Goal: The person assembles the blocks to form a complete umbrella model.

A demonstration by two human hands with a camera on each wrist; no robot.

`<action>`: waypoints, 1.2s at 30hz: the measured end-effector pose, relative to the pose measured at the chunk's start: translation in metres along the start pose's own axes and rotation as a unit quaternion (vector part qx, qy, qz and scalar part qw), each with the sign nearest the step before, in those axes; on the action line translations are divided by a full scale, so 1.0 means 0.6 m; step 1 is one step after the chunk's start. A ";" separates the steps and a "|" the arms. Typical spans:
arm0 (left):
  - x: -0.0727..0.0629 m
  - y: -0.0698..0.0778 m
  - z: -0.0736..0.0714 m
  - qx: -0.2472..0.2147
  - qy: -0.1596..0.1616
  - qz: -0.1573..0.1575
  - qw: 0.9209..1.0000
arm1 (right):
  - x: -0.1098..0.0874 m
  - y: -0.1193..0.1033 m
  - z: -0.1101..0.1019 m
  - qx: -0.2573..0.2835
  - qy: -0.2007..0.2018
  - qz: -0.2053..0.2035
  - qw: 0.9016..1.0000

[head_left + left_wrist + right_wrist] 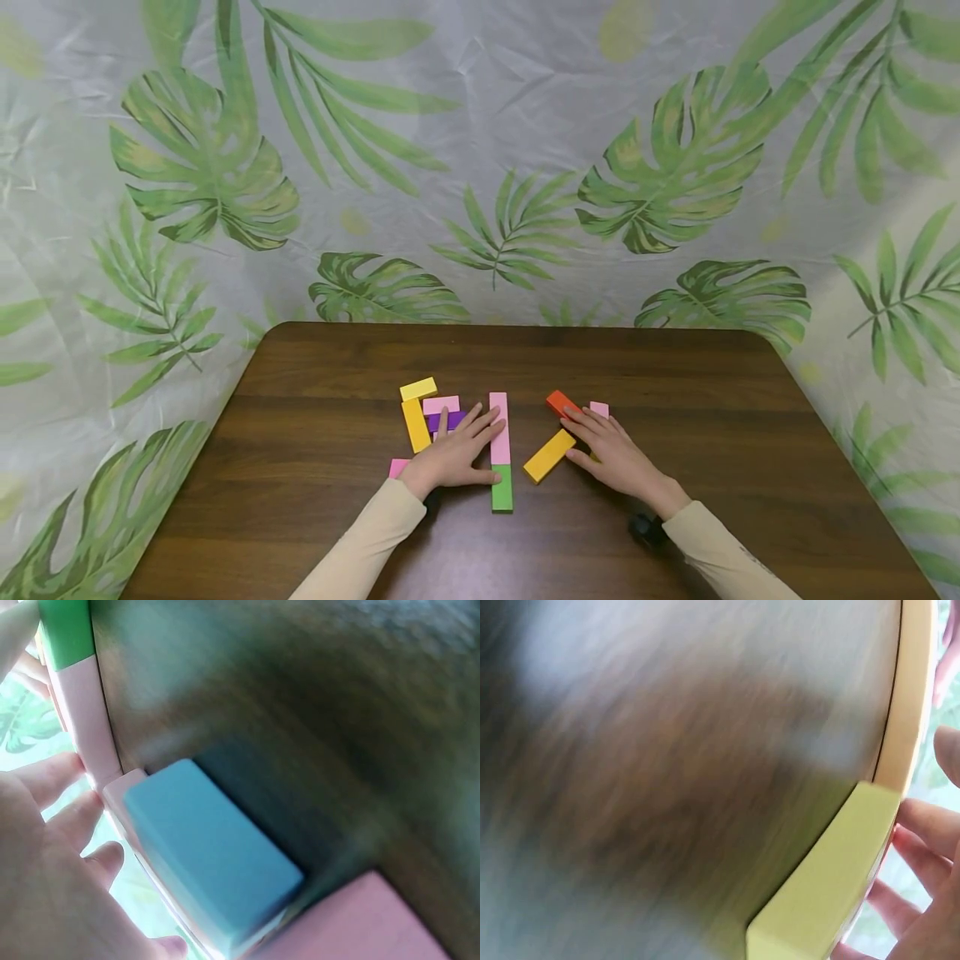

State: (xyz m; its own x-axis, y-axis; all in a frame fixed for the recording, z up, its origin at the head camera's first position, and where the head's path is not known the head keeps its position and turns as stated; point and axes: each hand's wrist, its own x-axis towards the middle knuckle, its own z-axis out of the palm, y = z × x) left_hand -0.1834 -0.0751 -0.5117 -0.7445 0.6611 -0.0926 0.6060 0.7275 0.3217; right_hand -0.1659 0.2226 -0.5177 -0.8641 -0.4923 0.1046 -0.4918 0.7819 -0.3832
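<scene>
In the head view, a light pink block (499,446) and a green block (502,492) lie end to end in a straight line. My left hand (453,458) spreads its fingers over them, fingertips at the pink one and thumb at the green one. Beneath and beside that hand are a purple block (444,421), a pink block (441,405) and, in the left wrist view, a blue block (214,847). My right hand (621,457) reaches its fingers over a red block (559,403), beside an orange-yellow block (550,456). A yellow-green block (817,877) shows under it in the right wrist view.
Left of the left hand lie a pale yellow block (418,389), an orange-yellow block (416,425) and a bright pink block (398,467). Another pink block (599,409) sits behind the right hand. A leaf-patterned cloth (510,125) hangs past the wooden table's (675,358) far edge.
</scene>
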 end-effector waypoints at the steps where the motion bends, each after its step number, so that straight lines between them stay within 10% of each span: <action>1: 0.000 0.000 0.000 -0.001 -0.001 -0.001 1.000 | -0.002 0.002 -0.002 0.002 0.002 0.001 1.000; 9: -0.002 0.002 -0.002 -0.009 -0.002 -0.002 1.000 | -0.007 0.015 -0.011 -0.010 0.010 0.001 1.000; 16: -0.001 0.000 0.004 -0.008 -0.003 -0.009 1.000 | 0.002 0.003 -0.009 -0.004 0.059 -0.084 0.995; 25: 0.000 0.000 0.003 -0.010 -0.010 -0.010 1.000 | 0.018 -0.024 -0.003 0.026 -0.024 -0.135 0.990; 36: -0.001 0.000 0.000 -0.017 -0.012 -0.009 1.000 | 0.029 -0.028 0.004 0.024 -0.036 -0.129 0.991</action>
State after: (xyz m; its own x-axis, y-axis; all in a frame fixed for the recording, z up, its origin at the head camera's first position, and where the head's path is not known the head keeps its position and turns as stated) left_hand -0.1830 -0.0755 -0.5117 -0.7485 0.6521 -0.1206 0.5824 0.7333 0.3507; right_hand -0.1721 0.2000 -0.5116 -0.6991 -0.7012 0.1398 -0.6888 0.6080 -0.3948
